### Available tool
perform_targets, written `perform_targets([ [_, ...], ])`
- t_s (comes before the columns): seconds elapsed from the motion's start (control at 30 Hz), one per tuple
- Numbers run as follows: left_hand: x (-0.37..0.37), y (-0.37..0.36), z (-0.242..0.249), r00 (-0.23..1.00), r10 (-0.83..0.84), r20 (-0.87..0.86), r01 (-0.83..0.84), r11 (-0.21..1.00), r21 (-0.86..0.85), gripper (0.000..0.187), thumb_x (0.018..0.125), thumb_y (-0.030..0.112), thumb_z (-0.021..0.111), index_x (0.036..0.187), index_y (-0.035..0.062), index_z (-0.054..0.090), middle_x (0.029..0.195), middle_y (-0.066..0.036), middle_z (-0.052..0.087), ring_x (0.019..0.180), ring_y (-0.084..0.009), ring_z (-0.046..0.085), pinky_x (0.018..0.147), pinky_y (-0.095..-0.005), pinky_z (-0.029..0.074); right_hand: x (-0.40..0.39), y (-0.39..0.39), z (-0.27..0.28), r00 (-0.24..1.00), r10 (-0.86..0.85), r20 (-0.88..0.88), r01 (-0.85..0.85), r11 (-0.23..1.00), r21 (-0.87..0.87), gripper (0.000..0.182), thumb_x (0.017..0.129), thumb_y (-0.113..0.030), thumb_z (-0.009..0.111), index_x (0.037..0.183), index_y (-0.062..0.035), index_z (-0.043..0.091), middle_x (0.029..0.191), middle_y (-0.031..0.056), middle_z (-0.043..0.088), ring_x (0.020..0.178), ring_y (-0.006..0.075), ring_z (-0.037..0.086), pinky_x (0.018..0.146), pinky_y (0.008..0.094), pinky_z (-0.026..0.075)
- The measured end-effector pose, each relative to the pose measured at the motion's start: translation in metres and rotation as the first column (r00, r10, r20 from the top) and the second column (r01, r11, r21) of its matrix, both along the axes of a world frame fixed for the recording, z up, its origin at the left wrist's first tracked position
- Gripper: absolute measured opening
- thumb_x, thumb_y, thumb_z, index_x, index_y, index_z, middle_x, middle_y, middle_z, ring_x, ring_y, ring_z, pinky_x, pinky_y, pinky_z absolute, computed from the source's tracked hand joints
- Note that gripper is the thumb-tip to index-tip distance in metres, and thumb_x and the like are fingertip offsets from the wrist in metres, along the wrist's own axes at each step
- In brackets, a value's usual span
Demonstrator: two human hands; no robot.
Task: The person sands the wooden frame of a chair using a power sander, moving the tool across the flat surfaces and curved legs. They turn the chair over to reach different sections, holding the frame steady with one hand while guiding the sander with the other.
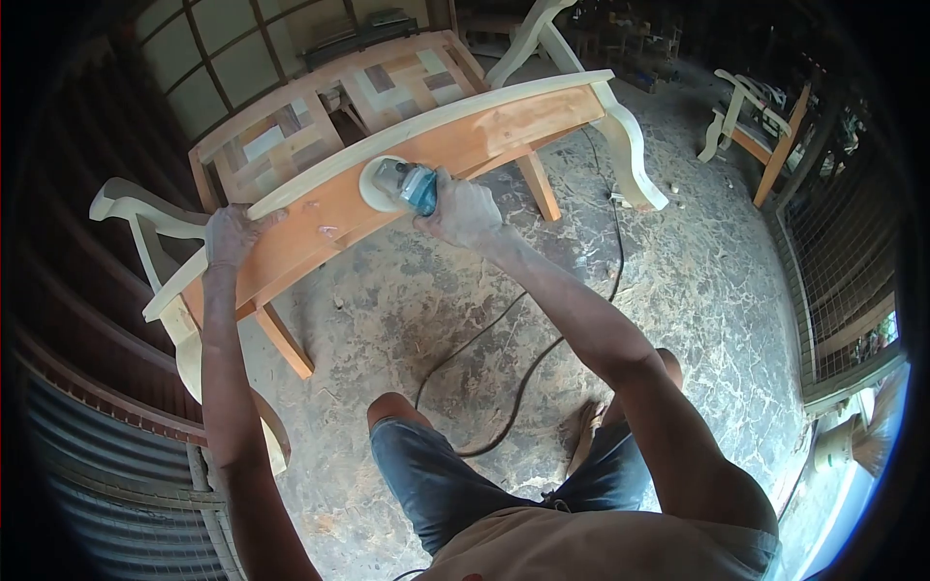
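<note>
A wooden bench (528, 123) lies tipped, with its orange-brown front rail facing me and a pale curved edge along it. My right hand (463, 211), dusty, is closed around the teal body of an angle grinder (419, 189). Its round pale disc (372, 184) sits against the middle of the rail and looks blurred. At the rail's left part, my left hand (231, 235) is wrapped over the edge of the bench. Rough lighter patches mark the wood between my hands. The bench's backrest, with patchwork panels (387, 87), is beyond the rail.
A dark cord (528, 378) loops across the cracked concrete floor (368, 320) by my legs. One pale curved bench leg (630, 160) stands out at the right. Another wooden chair (756, 126) is at the far right, near a wire mesh wall (838, 242). Corrugated metal (107, 465) lines the left.
</note>
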State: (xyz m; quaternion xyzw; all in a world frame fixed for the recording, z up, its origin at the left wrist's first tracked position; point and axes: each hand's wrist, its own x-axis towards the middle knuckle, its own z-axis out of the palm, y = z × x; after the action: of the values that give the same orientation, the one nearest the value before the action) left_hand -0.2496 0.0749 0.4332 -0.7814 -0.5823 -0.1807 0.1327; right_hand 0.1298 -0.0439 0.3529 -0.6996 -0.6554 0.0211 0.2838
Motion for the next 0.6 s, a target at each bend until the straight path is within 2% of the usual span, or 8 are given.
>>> perform_targets([
  [0.1, -0.001, 0.002, -0.003, 0.999, -0.002, 0.032, 0.001, 1.000, 0.015, 0.092, 0.077, 0.091, 0.075, 0.099, 0.0019, 0.084, 0.089, -0.024, 0.080, 0.090, -0.0411, 0.079, 0.080, -0.0500, 0.061, 0.029, 0.002, -0.007, 0.999, -0.030, -0.040, 0.029, 0.999, -0.018, 0.074, 0.082, -0.046, 0.086, 0.129, 0.0044, 0.058, 0.102, 0.0275, 0.078, 0.099, 0.0447, 0.079, 0.089, 0.0513, 0.064],
  [0.2, 0.000, -0.001, -0.005, 1.000, -0.009, 0.006, 0.008, 0.997, 0.078, 0.092, 0.079, 0.091, 0.073, 0.096, 0.0016, 0.084, 0.084, -0.024, 0.079, 0.086, -0.0413, 0.079, 0.078, -0.0497, 0.061, 0.076, 0.003, -0.014, 0.985, -0.100, -0.141, 0.107, 0.993, 0.042, 0.079, 0.083, -0.048, 0.082, 0.134, 0.0050, 0.054, 0.102, 0.0276, 0.078, 0.097, 0.0443, 0.079, 0.087, 0.0520, 0.065],
  [0.3, -0.003, 0.012, -0.012, 0.999, 0.002, -0.036, 0.002, 0.994, 0.111, 0.091, 0.080, 0.091, 0.072, 0.092, 0.0016, 0.084, 0.081, -0.024, 0.078, 0.083, -0.0419, 0.078, 0.076, -0.0494, 0.061, 0.107, -0.003, -0.016, 0.961, -0.192, -0.198, 0.208, 0.976, 0.064, 0.084, 0.082, -0.049, 0.084, 0.138, 0.0058, 0.053, 0.103, 0.0257, 0.079, 0.098, 0.0425, 0.079, 0.089, 0.0499, 0.065],
  [0.4, -0.005, 0.017, -0.017, 0.999, 0.001, -0.037, 0.005, 0.987, 0.159, 0.091, 0.081, 0.091, 0.071, 0.091, 0.0020, 0.084, 0.079, -0.023, 0.077, 0.082, -0.0422, 0.078, 0.075, -0.0489, 0.061, 0.094, -0.005, -0.015, 0.973, -0.147, -0.179, 0.160, 0.985, 0.058, 0.078, 0.084, -0.046, 0.084, 0.136, 0.0049, 0.054, 0.105, 0.0239, 0.079, 0.101, 0.0424, 0.079, 0.090, 0.0486, 0.065],
  [0.6, -0.001, 0.008, -0.014, 1.000, 0.019, -0.023, -0.015, 0.987, 0.160, 0.092, 0.080, 0.092, 0.070, 0.094, 0.0026, 0.084, 0.080, -0.023, 0.078, 0.083, -0.0412, 0.078, 0.076, -0.0495, 0.061, 0.023, 0.003, 0.010, 1.000, -0.016, -0.010, 0.016, 0.999, -0.052, 0.069, 0.085, -0.043, 0.082, 0.130, 0.0025, 0.055, 0.106, 0.0249, 0.079, 0.103, 0.0445, 0.078, 0.092, 0.0516, 0.064],
])
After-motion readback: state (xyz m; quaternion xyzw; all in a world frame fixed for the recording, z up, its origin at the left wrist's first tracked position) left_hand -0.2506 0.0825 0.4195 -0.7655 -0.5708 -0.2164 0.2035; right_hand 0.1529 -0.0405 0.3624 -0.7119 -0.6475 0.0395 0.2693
